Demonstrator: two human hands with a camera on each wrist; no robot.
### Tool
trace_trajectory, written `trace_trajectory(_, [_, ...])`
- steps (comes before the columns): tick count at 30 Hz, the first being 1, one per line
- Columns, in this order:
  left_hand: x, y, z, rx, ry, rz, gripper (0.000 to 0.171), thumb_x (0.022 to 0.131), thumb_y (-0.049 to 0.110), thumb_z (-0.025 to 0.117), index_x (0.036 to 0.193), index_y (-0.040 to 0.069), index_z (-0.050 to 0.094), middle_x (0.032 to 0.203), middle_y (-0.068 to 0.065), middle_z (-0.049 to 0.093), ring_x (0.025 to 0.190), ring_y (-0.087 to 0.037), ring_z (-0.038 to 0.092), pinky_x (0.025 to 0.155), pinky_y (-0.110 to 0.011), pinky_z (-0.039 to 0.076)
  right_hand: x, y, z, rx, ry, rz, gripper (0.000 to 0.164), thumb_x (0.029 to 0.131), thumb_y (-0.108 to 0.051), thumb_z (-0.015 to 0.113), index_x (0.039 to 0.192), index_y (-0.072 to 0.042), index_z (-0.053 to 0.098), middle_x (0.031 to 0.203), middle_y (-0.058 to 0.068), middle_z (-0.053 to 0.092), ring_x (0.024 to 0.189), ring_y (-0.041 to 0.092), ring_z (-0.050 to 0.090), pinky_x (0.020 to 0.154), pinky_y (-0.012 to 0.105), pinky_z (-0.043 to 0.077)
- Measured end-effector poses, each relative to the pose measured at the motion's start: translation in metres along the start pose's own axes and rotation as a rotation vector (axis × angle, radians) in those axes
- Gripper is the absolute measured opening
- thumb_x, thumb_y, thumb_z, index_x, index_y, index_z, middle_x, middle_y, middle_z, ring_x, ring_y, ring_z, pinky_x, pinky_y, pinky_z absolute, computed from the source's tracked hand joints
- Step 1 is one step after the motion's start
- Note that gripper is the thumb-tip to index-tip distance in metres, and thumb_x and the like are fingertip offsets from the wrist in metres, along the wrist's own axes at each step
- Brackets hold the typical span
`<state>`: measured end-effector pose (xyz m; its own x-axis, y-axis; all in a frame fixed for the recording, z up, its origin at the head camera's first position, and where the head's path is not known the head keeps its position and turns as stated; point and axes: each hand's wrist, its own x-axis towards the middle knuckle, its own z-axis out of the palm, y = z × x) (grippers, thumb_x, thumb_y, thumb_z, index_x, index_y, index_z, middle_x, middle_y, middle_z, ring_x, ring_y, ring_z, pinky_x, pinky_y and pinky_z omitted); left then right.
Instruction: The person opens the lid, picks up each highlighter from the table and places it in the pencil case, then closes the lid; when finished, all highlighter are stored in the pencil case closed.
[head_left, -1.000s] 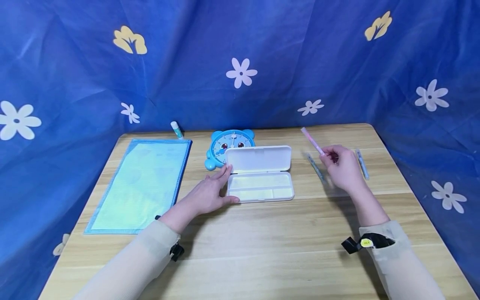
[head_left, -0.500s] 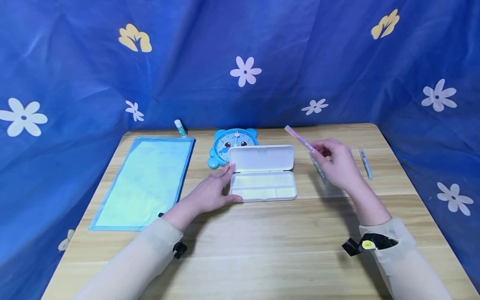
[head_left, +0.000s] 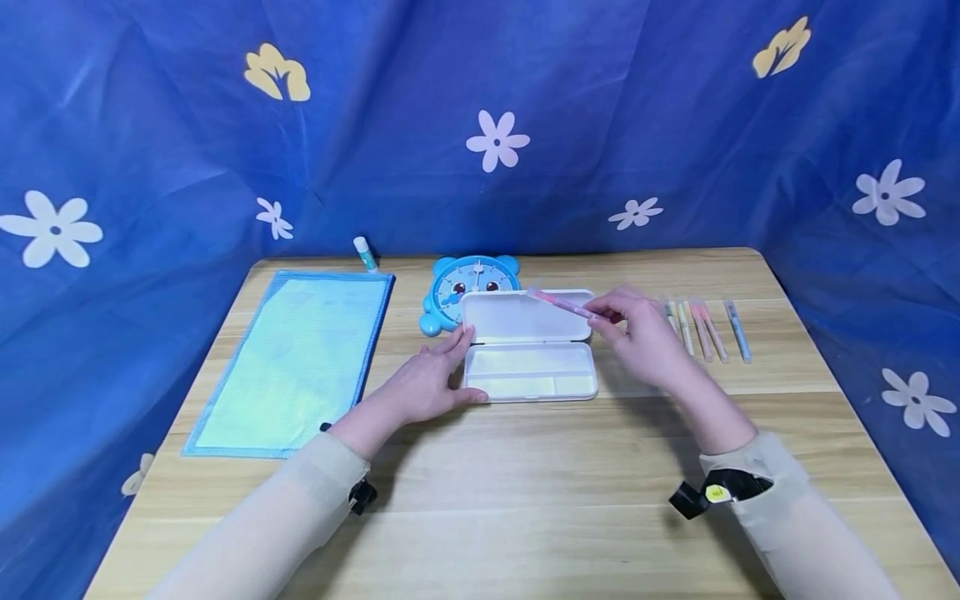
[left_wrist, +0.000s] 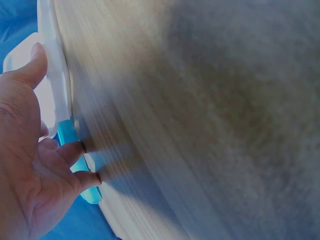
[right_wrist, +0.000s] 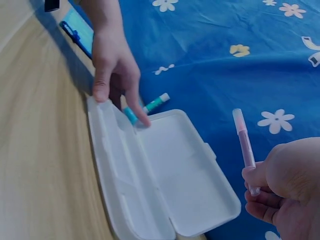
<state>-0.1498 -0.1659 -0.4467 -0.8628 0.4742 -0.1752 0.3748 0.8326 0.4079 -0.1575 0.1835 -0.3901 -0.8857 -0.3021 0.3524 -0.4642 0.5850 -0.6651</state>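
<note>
A white pencil case (head_left: pixel 529 371) lies with its lid raised, its tray divided into compartments. At its left end is my left hand (head_left: pixel 425 385), thumb on the front corner and index finger at the lid. The left wrist view has the fingers of that hand (left_wrist: pixel 47 165) spread, two fingertips at the tabletop. My right hand (head_left: pixel 641 337) pinches a pink pen (head_left: pixel 562 305) near one end. The pen's capped end points up and left, overlapping the raised lid in the head view. In the right wrist view, the pen (right_wrist: pixel 245 145) shows between thumb and fingers.
Several pens (head_left: pixel 705 332) lie in a row to the right of my right hand, a blue pen (head_left: pixel 738 332) rightmost. Behind the case stands a blue cartoon clock (head_left: pixel 442 292). A blue mesh pouch (head_left: pixel 300 358) lies at left, with a glue stick (head_left: pixel 365 253) behind it.
My right hand has carried the pink pen leftward, from over the row of pens to the raised lid, uncovering more pens. My left hand has stayed at the pencil case.
</note>
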Motion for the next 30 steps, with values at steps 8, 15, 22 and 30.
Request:
trace_trajectory(8, [0.001, 0.000, 0.000, 0.010, 0.008, 0.017, 0.111, 0.092, 0.068, 0.071, 0.170, 0.013, 0.015, 0.174, -0.013, 0.014, 0.152, -0.037, 0.035, 0.121, -0.065, 0.027, 0.000, -0.001, 0.018, -0.016, -0.085, -0.026, 0.016, 0.097, 0.001, 0.074, 0.111, -0.002, 0.080, 0.099, 0.005, 0.072, 0.089, 0.021, 0.067, 0.081, 0.040, 0.054])
trace_trajectory(15, [0.002, 0.000, 0.001, 0.010, 0.011, 0.019, 0.111, 0.092, 0.068, 0.072, 0.170, 0.013, 0.015, 0.174, -0.014, 0.012, 0.151, -0.039, 0.036, 0.120, -0.066, 0.027, -0.001, 0.002, 0.035, -0.032, -0.165, -0.011, 0.018, 0.099, -0.001, 0.074, 0.115, -0.004, 0.080, 0.101, 0.003, 0.073, 0.086, 0.018, 0.064, 0.079, 0.038, 0.052])
trace_trajectory(22, [0.001, -0.001, 0.001, 0.010, 0.018, 0.019, 0.111, 0.092, 0.068, 0.072, 0.170, 0.013, 0.015, 0.174, -0.014, 0.013, 0.151, -0.039, 0.035, 0.120, -0.067, 0.027, -0.001, 0.010, 0.053, -0.068, -0.228, -0.027, 0.015, 0.098, -0.001, 0.074, 0.112, -0.003, 0.080, 0.101, 0.004, 0.074, 0.093, 0.020, 0.068, 0.085, 0.042, 0.056])
trace_trajectory(30, [0.000, -0.002, 0.001, 0.008, 0.011, 0.011, 0.111, 0.092, 0.067, 0.072, 0.170, 0.013, 0.015, 0.174, -0.014, 0.013, 0.151, -0.039, 0.036, 0.120, -0.067, 0.028, -0.005, 0.017, 0.069, -0.064, -0.294, -0.002, 0.017, 0.098, -0.001, 0.074, 0.114, -0.002, 0.080, 0.103, 0.006, 0.075, 0.098, 0.024, 0.070, 0.090, 0.045, 0.057])
